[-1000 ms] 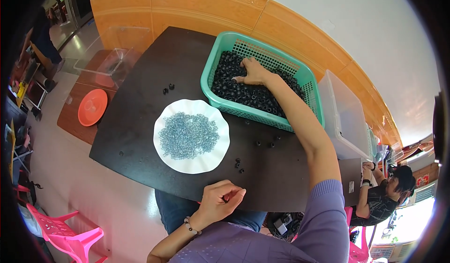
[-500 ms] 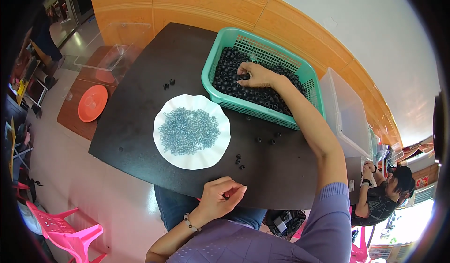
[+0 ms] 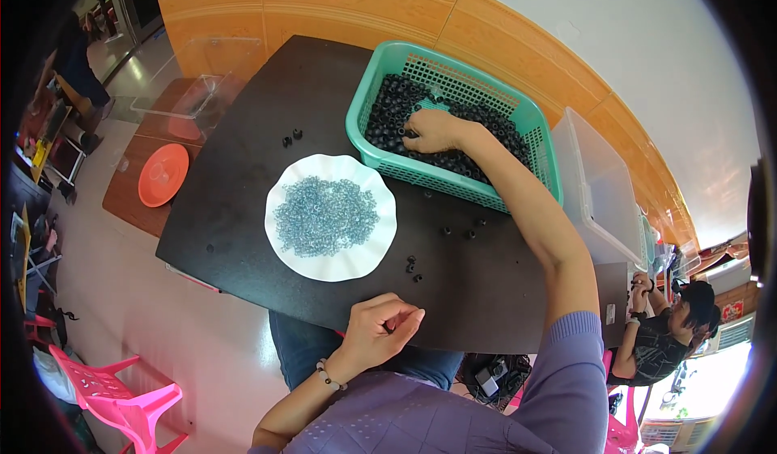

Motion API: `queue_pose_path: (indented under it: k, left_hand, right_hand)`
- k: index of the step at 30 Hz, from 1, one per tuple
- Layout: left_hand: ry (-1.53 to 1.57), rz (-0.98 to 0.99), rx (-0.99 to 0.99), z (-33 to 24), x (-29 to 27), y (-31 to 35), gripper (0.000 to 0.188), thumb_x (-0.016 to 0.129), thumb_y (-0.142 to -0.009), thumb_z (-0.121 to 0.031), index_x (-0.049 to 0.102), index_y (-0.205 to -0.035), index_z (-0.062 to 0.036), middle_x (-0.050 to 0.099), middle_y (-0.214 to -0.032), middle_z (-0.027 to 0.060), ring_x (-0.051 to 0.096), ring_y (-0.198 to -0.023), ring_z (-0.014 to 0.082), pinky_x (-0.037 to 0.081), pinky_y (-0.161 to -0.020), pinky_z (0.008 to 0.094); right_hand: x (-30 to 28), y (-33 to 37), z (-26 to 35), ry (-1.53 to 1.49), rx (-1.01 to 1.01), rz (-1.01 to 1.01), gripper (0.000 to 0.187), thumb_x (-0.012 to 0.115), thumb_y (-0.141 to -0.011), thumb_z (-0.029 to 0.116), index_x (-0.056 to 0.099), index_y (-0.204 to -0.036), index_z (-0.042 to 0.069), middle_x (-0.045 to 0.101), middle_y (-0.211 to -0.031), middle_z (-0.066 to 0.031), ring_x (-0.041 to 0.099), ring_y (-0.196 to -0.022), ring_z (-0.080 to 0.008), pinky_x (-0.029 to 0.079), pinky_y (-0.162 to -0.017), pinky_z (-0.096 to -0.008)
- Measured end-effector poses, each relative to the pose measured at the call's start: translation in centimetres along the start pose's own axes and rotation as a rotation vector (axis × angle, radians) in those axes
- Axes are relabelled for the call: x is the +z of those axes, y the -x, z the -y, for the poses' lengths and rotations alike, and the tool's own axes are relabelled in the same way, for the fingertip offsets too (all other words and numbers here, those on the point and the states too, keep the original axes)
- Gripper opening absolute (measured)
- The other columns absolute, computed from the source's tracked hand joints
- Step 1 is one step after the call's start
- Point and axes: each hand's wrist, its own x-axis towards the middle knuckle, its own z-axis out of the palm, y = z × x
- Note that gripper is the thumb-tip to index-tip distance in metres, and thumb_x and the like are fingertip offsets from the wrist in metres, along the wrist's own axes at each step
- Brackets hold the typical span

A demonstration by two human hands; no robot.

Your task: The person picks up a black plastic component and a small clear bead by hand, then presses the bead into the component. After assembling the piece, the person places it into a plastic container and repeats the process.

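My right hand point(image 3: 435, 132) reaches into the green plastic basket point(image 3: 441, 175), which holds a heap of small black ring-like pieces point(image 3: 486, 126). Its fingers curl down among them, pinching at the pieces; the fingertips are partly hidden. My left hand point(image 3: 382, 330) is closed in front of the table's near edge, thumb against the curled fingers. Something dark shows inside that fist, too covered to name. Between the hands and to the left stands a white scalloped plate point(image 3: 330, 269) bearing many small clear bluish rings point(image 3: 324, 215).
Loose black pieces point(image 3: 413, 268) lie on the dark table point(image 3: 243, 252) near the plate and basket. A clear plastic bin point(image 3: 603, 187) stands right of the basket. An orange plate point(image 3: 163, 175) sits on a brown surface at left. Another person point(image 3: 664, 333) works at far right.
My right hand has shifted slightly left in the basket and its fingers have curled in closer to the pieces. The left hand stays closed in nearly the same place.
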Motion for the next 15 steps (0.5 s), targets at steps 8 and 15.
queue_pose_path:
  k: [8, 15]
  left_hand:
    - [0.004, -0.015, 0.014, 0.1, 0.2, 0.0, 0.010, 0.069, -0.080, -0.007, 0.066, -0.075, 0.0003, 0.051, -0.059, 0.0029, 0.042, -0.048, 0.0069, 0.033, -0.045, 0.0227]
    - [0.018, -0.017, 0.009, 0.2, 0.5, 0.0, 0.009, 0.069, -0.080, -0.006, 0.066, -0.075, 0.0002, 0.050, -0.059, 0.0026, 0.041, -0.049, 0.0065, 0.032, -0.045, 0.0227]
  right_hand:
    - [-0.2, 0.9, -2.5, -0.039, 0.164, -0.243, 0.050, 0.050, -0.088, 0.045, 0.067, -0.083, -0.001, 0.065, -0.081, -0.0212, 0.063, -0.079, -0.0373, 0.050, -0.070, -0.0463]
    - [-1.9, 6.2, -2.3, -0.686, 0.240, -0.562, 0.052, 0.054, -0.090, 0.044, 0.064, -0.071, -0.003, 0.057, -0.058, -0.0133, 0.054, -0.055, -0.0173, 0.043, -0.057, -0.0384]
